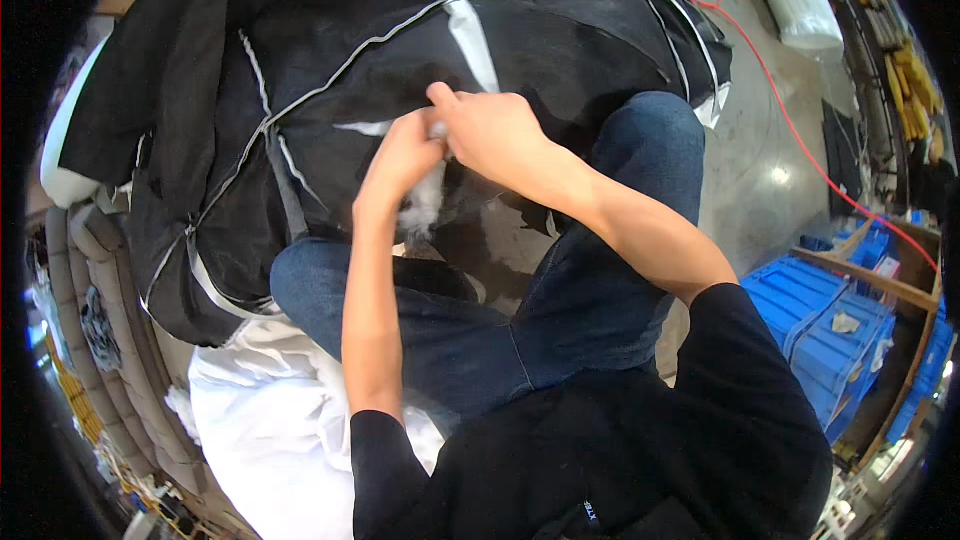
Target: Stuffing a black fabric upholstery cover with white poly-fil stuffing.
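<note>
My left hand (402,155) and my right hand (492,132) meet in front of a large black fabric bundle (350,90), fingers closed in a pinch. A bit of white fluffy material (424,202) shows between them and hangs below, slightly blurred; my fingers hide its upper part. Thin white cords (375,43) and white seams run across the black fabric, which bulges and sags in folds. A white strip (470,40) shows through it just beyond my right hand.
White cloth (265,420) is heaped at lower left, beside long grey padded cushions (120,340). At right stand blue plastic bins (815,320) within a wooden frame. A red hose (775,90) crosses the grey floor, near a clear plastic-wrapped roll (795,0).
</note>
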Action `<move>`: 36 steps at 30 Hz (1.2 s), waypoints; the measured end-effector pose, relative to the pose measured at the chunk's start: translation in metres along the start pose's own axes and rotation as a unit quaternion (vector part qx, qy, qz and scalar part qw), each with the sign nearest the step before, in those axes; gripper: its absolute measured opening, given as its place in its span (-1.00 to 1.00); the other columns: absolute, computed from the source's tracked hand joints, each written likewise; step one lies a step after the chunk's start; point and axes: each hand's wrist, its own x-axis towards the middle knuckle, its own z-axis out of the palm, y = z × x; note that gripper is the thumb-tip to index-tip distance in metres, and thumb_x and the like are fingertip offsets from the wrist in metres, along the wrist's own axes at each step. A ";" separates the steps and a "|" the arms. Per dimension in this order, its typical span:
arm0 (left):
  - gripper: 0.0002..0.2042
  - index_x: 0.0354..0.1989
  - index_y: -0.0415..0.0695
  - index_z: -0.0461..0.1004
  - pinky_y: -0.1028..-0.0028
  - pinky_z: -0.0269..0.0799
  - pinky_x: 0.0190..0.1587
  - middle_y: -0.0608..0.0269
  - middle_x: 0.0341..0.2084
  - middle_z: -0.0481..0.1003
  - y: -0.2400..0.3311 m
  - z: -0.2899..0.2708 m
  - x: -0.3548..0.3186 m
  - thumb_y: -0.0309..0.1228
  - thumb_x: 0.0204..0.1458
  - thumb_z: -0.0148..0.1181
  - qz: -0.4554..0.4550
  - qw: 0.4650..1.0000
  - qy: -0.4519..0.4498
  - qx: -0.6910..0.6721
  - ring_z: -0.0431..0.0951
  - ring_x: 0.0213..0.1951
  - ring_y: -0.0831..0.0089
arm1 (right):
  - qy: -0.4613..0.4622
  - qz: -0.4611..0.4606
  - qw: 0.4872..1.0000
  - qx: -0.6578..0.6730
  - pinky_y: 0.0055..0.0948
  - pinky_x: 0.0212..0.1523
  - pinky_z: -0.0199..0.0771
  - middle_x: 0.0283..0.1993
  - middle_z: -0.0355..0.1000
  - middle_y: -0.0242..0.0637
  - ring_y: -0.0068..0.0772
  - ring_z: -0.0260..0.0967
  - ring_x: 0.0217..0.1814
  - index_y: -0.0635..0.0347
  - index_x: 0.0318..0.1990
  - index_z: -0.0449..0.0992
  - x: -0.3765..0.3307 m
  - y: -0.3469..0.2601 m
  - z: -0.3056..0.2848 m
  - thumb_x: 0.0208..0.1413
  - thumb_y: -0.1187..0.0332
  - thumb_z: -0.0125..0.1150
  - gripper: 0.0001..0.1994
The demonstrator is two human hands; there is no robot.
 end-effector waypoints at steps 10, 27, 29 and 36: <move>-0.46 0.12 -0.19 0.29 0.26 0.11 0.27 -0.02 0.08 0.25 0.020 0.006 -0.072 -0.60 -0.14 0.20 0.056 0.905 0.383 0.175 0.22 0.18 0.07 | 0.002 -0.118 0.971 0.210 -0.16 -0.03 0.47 0.16 0.36 -0.15 -0.03 0.41 0.04 0.20 0.05 0.35 -0.009 0.005 -0.018 -0.03 0.33 0.31 -0.54; -0.23 0.36 -0.19 0.06 0.02 0.00 0.35 -0.26 0.36 -0.11 0.021 0.101 -0.144 -0.50 -0.06 0.32 0.010 0.939 0.250 0.234 -0.07 0.38 -0.20 | -0.151 -0.043 0.984 -0.084 -0.40 -0.39 0.46 -0.37 0.60 -0.35 -0.39 0.57 -0.27 0.02 -0.43 0.67 -0.003 -0.029 0.005 -0.14 0.35 0.29 -0.91; -0.29 0.34 -0.21 0.11 0.10 0.09 0.32 -0.26 0.33 -0.03 0.028 0.104 -0.139 -0.55 -0.03 0.27 0.027 0.941 0.267 0.207 0.02 0.35 -0.18 | -0.221 -0.029 0.970 -0.099 -0.40 -0.39 0.46 -0.36 0.60 -0.37 -0.39 0.58 -0.27 0.00 -0.41 0.68 -0.002 -0.032 0.008 -0.11 0.33 0.29 -0.90; -0.65 0.03 -0.31 0.42 0.24 0.33 0.14 -0.08 0.03 0.42 0.017 0.063 -0.084 -0.66 0.02 0.11 0.120 0.919 0.263 0.269 0.43 0.09 0.00 | -0.323 -0.012 0.945 -0.041 -0.33 -0.29 0.52 -0.15 0.60 -0.37 -0.35 0.57 -0.11 0.05 -0.19 0.66 0.007 -0.003 -0.020 -0.02 0.29 0.23 -0.77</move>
